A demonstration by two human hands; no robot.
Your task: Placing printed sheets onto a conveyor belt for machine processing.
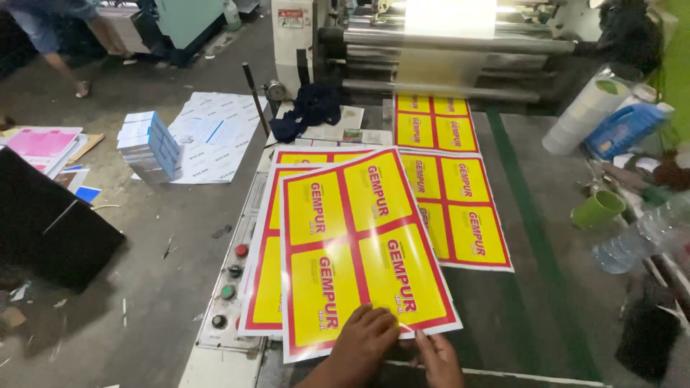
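A glossy printed sheet (359, 237) with yellow panels and red borders lies on top of a small stack of like sheets (262, 287) on the machine's outfeed table. My left hand (363, 341) rests flat on its near edge, fingers spread. My right hand (438, 357) touches the sheet's near right corner, fingers pinching at the edge. More of the same printed sheets (460, 208) trail back toward the rollers (445, 43).
A control panel with round buttons (231, 280) runs along the table's left side. A dark cloth (309, 108) lies near the rollers. On the right are a green cup (598, 208), a plastic bottle (640, 237) and a paper roll (586, 108). Paper stacks (147, 144) sit on the floor; another person (65, 36) stands far left.
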